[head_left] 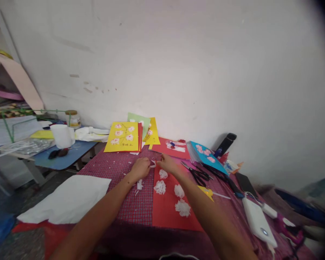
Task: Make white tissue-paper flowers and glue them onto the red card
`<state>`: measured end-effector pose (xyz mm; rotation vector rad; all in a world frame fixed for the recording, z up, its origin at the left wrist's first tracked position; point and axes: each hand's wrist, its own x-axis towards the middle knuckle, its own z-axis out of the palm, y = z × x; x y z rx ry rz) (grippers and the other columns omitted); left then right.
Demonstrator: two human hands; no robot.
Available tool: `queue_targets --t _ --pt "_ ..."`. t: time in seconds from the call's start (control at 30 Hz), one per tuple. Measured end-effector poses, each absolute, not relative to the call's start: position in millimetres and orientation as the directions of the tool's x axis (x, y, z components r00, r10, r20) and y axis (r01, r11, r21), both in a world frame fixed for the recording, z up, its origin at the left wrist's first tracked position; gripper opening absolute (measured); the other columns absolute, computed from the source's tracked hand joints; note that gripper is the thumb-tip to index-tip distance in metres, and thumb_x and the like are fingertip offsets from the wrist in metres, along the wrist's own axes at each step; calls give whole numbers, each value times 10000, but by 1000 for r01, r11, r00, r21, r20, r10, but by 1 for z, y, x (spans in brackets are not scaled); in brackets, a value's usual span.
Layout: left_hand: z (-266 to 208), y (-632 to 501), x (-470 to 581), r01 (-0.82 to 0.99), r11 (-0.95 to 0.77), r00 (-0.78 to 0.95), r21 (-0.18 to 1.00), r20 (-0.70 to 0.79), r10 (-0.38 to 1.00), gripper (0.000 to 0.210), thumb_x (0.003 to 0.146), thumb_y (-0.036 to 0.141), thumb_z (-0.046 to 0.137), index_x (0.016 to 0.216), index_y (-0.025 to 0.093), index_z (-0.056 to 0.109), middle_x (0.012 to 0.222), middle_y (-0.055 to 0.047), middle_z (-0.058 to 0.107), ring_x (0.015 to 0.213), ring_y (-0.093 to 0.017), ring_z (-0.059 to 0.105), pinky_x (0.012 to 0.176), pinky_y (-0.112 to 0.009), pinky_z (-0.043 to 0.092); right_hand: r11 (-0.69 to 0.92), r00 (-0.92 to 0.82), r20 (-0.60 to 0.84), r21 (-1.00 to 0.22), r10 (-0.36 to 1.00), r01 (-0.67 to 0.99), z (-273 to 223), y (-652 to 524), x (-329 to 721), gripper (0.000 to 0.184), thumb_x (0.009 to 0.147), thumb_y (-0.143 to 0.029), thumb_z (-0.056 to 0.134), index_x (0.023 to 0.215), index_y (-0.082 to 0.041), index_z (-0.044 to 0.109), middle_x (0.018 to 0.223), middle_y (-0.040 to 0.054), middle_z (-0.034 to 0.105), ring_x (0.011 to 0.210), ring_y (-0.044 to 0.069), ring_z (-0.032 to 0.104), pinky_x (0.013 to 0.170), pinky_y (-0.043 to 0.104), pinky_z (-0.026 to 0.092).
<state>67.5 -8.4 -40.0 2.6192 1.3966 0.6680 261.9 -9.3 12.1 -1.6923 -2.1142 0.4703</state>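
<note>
My left hand [141, 168] is closed, with a small curled white paper strip [153, 164] at its fingertips. Close by, my right hand [167, 164] pinches at the other side of the same strip; blur hides the exact grip. Under my right forearm lies a red sheet of card [166, 213] bearing several crumpled white paper flowers [182, 208]. Scissors with black handles [199, 176] rest to the right of my right hand. Small white scraps [139, 185] are scattered on the checked tablecloth [141, 207] below my left hand.
A large white paper sheet [67, 198] covers the table's left part. Behind my hands stand a yellow flower card [124, 137], a red card [166, 146] and a blue card [207, 155]. To the right are a white power bank [258, 220] and a dark phone-like slab [246, 184].
</note>
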Motion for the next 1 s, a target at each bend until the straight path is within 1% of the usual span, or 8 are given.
queue_targets --t 0.17,0.37,0.5,0.6,0.67,0.73,0.87,1.0 --pt "-33 -5 52 842 -497 404 212 365 839 201 907 230 518 911 181 713 994 -149 692 990 -297 645 903 -399 465 272 -249 112 -452 962 849 12 -5 227 257 900 -360 701 1020 -133 694 951 89 740 865 226 683 793 331 528" --pt "-25 1 32 925 -329 240 189 380 894 230 890 221 496 852 166 716 919 -162 705 915 -301 676 827 -389 497 373 -316 202 -404 927 836 25 -39 260 438 885 -345 689 1295 -201 635 1326 96 681 1193 261 622 993 337 459" --pt "-25 -1 29 934 -280 182 223 378 908 297 860 183 520 1087 161 709 1062 -168 711 1009 -309 678 880 -386 502 286 -237 180 -328 955 900 32 -81 341 445 899 -332 643 1299 -139 651 1330 160 672 1223 290 615 1035 387 446" --pt "-26 0 32 921 -287 172 262 387 906 511 849 109 488 1347 159 593 1233 -178 668 1125 -305 650 940 -384 493 184 -149 153 -250 977 950 34 -114 404 373 885 -283 611 1228 -163 697 1225 132 725 1111 274 676 960 370 487" --pt "-27 2 34 911 -301 179 282 388 904 587 827 75 491 1405 158 549 1290 -176 645 1174 -300 632 977 -379 483 113 -84 151 -198 985 974 31 -138 435 364 874 -296 619 1198 -158 710 1224 146 726 1125 289 677 941 368 494" --pt "-28 3 36 903 -311 184 297 388 903 620 805 54 506 1414 163 544 1323 -170 631 1195 -293 624 1005 -372 474 30 -6 158 -151 987 988 21 -160 454 355 884 -327 606 1177 -156 711 1152 156 750 1063 301 705 864 365 515" --pt "-29 3 37 898 -311 176 311 394 902 616 795 35 512 1392 180 561 1328 -153 631 1187 -274 629 1015 -356 474 -93 107 165 -90 981 992 -6 -194 463 395 908 -452 566 1170 -182 688 877 122 780 775 295 744 640 334 493" --pt "-29 2 36 896 -325 186 303 409 894 486 876 107 481 1347 167 586 1318 -146 636 1193 -261 621 1035 -350 466 -148 160 195 -76 968 986 -27 -201 459 393 894 -390 571 1217 -176 640 859 131 776 732 286 738 600 313 456"
